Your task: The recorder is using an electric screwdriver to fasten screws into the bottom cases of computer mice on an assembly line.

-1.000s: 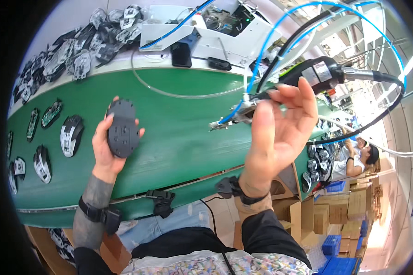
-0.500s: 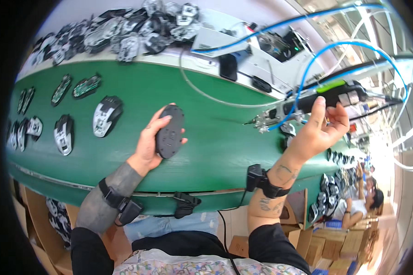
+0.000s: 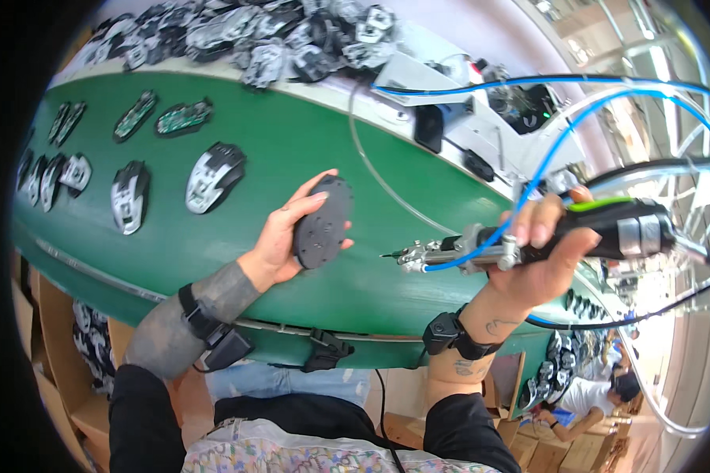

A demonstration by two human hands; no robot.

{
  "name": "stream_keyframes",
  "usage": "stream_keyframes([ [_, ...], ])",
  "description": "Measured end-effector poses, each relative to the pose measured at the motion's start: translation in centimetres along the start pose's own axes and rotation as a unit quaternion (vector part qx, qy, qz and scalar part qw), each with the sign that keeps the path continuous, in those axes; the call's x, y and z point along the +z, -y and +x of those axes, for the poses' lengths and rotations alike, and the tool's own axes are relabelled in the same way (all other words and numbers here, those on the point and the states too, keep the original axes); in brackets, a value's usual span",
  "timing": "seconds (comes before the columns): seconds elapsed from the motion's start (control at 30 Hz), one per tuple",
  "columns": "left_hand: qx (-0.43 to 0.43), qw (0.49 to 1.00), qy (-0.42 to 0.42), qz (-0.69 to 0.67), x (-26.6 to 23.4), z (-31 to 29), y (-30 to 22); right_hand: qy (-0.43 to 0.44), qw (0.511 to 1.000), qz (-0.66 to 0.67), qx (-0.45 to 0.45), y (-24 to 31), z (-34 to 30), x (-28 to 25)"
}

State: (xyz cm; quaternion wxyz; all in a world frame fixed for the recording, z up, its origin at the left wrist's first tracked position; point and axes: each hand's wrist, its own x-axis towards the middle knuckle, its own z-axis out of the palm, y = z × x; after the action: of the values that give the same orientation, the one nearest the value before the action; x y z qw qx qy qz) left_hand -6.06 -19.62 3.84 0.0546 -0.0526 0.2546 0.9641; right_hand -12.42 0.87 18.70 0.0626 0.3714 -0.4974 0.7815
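My left hand (image 3: 274,238) holds a computer mouse (image 3: 323,222) above the green bench, its thumb across the near face. The mouse's dark underside with small holes faces me. My right hand (image 3: 538,268) is wrapped round a black power screwdriver (image 3: 627,227) with a green stripe, a metal clamp and a blue air tube. Its thin bit points left toward the mouse, a short gap apart from it. Left of my left hand lie two grey-and-black mouse shells (image 3: 215,180), and beyond them several pieces with green circuit boards (image 3: 183,118).
A heap of mouse shells (image 3: 264,39) covers the white ledge at the back. A white machine (image 3: 481,134) stands behind the bench, with hoses looping at the right. Cardboard boxes (image 3: 63,331) sit below left. A co-worker (image 3: 588,398) is at the far right.
My right hand has closed round the screwdriver and brought it down and left, nearer the mouse. My left hand still holds the mouse. The whole view has shifted a little.
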Motion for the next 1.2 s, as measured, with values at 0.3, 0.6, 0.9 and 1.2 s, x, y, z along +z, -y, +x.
stream_keyframes([
  [0.3, -0.042, 0.995, 0.056, -0.067, -0.1, 0.6, 0.1, -0.055, 0.987, 0.093, -0.118, -0.3, 0.7, 1.5],
  [0.6, -0.052, 0.995, 0.059, -0.055, -0.1, 0.3, 0.2, -0.065, 0.986, 0.077, -0.133, -1.1, 0.5, 2.1],
  [0.9, -0.074, 0.993, 0.067, -0.055, 0.5, 0.0, 0.0, -0.068, 0.987, 0.086, -0.117, -0.9, 0.6, 2.5],
  [1.2, -0.082, 0.997, -0.009, -0.009, 0.4, 0.8, 0.5, -0.023, 0.985, 0.106, -0.134, 1.1, 0.2, 0.6],
])
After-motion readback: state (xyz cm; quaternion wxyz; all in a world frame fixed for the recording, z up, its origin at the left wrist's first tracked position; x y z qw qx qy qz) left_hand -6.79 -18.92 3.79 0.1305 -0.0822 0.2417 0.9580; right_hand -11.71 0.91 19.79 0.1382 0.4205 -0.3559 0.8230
